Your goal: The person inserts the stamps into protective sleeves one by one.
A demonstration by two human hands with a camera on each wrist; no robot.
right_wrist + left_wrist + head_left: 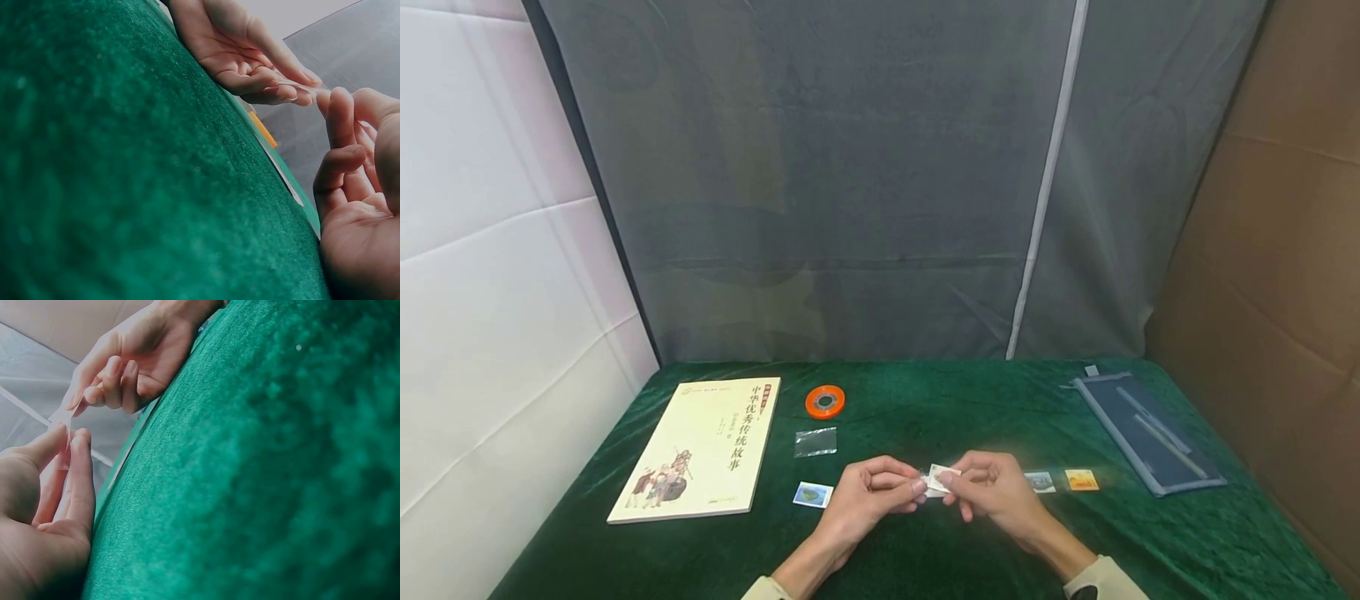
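Both hands meet above the front middle of the green cloth. My right hand (pixel 996 493) pinches a small pale stamp (pixel 942 475) between thumb and fingers. Thin clear plastic, like a small sleeve (pixel 64 464), is pinched in my left hand (pixel 874 493), its edge meeting the stamp. Whether the stamp is inside the plastic or only against it, I cannot tell. Left of the hands lies a blue and green stamp (pixel 812 494). Beside the right hand are a greyish stamp (pixel 1041 482), partly covered by that hand, and an orange stamp (pixel 1081 479).
A cream-coloured book (pixel 700 450) lies at the left. Between it and the hands are an orange ring-shaped roll (pixel 815 402) and a clear plastic sleeve (pixel 816 442). On the right, a dark zip pouch (pixel 1120 421) holds slender tools. Fabric walls stand around the cloth-covered table (pixel 925 400).
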